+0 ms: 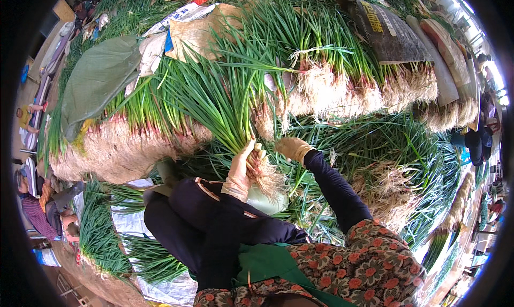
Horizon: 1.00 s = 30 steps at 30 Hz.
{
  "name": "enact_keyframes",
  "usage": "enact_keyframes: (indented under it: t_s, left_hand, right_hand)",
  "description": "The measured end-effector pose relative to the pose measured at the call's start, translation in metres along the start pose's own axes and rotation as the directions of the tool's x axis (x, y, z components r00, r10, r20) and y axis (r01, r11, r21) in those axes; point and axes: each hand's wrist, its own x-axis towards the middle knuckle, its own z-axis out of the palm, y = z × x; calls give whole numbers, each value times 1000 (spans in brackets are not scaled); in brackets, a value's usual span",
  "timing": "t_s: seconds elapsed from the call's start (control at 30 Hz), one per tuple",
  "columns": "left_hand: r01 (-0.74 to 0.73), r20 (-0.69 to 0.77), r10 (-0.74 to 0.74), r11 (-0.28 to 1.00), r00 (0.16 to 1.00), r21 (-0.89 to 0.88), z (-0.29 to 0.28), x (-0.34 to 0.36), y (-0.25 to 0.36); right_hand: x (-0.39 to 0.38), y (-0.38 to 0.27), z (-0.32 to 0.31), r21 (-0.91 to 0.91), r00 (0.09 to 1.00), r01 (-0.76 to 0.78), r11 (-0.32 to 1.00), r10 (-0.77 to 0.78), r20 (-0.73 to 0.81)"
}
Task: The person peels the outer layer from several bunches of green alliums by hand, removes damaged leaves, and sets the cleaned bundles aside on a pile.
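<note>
My left hand [240,170], in a pale glove, is closed round the lower stems of a bunch of green garlic [227,114]. Its long leaves fan up and to the left, while pale bulb ends and stringy roots [266,179] hang below my fingers. To the right of the bunch, apart from it, is my gloved right hand [293,148]. Its fingers look curled in; whatever they may hold is hidden. Cut or loose green leaves lie beneath both hands, and a pale green rounded surface [270,201] shows under the roots.
Stacked green garlic [134,146] with roots toward me runs along the left, and tied bunches [321,82] stand ahead. A green sheet [99,79] and a dark printed sack [383,31] cover parts. Loose stalks [391,192] pile at right. Another person [45,213] sits at far left.
</note>
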Motion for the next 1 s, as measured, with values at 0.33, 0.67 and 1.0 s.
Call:
enact_keyframes:
  t_s: [0.33,0.67,1.0]
  left_hand:
    - [-63,-194,74,996,978,62,12,-7,-5]
    - [215,-363,-3,811,932,545,-17,-10,1]
    - [129,-321,-2,918,947,376,-11,-8,2]
  right_hand:
    - [58,6,-39,927,836,-76,367,530,-142]
    - [62,-47,-70,711,890,-276,646,452,-65]
    - [45,-6,-57,648,751,-506,569,660,8]
